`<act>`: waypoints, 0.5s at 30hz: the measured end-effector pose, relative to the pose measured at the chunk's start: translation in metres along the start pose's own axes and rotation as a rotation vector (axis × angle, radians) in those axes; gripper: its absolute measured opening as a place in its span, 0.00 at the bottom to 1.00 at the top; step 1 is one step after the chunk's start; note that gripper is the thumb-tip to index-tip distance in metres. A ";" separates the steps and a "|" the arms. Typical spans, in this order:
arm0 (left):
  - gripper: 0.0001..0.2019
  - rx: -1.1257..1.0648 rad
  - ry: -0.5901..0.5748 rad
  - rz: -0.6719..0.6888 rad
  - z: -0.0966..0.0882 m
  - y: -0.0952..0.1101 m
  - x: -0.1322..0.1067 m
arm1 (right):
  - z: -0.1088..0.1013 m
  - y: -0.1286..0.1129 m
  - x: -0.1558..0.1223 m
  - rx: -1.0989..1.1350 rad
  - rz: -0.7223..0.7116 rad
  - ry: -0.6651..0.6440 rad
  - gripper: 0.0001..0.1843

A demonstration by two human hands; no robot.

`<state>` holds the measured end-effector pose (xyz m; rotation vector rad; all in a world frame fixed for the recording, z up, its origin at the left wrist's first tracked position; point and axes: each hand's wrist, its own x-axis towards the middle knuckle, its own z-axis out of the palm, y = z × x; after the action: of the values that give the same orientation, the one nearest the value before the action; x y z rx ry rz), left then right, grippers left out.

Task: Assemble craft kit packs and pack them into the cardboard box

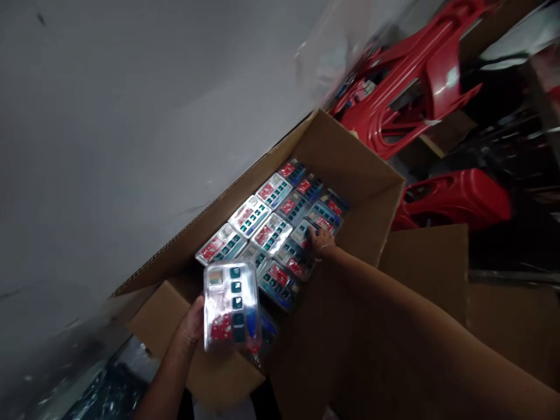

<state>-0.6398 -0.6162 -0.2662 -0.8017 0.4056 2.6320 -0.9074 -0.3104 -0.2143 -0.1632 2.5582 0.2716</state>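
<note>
My feed from the head view is rolled well over, so I read the sides with some caution: the arm coming in from the bottom looks like the left, and the long one from the right looks like the right. The left grip [190,326] is closed on a clear blister pack [231,306], holding it by its lower edge. The pack's long axis stands upright in my view, and it hangs over the near corner of the cardboard box [350,157], just beside the packed rows and apart from the right hand. The right grip [321,240] is down in the box, its fingertips [311,232] on the rows of blister packs [271,233], which lie flat and overlapping, with red and teal contents. Whether it is holding one, I cannot tell. The right is nearer the rows, the left nearer the loose pack. A folded box flap [196,350] lies beneath the held pack. Beyond the box, red moulded plastic pieces [415,99] lie against dark clutter, and a grey surface [109,146] runs along the other side.
</note>
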 end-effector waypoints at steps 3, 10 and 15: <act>0.29 0.012 0.149 0.033 0.007 -0.009 -0.009 | -0.004 -0.013 -0.003 0.013 0.023 0.095 0.40; 0.28 0.050 0.227 0.084 0.034 -0.033 0.010 | -0.024 -0.084 -0.121 0.788 -0.374 -0.215 0.26; 0.26 0.103 0.347 0.192 0.042 -0.034 0.021 | 0.001 -0.143 -0.172 0.797 -0.222 -0.059 0.55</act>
<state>-0.6614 -0.5650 -0.2505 -1.2451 0.7371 2.6153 -0.7381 -0.4391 -0.1440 -0.1259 2.3618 -0.8025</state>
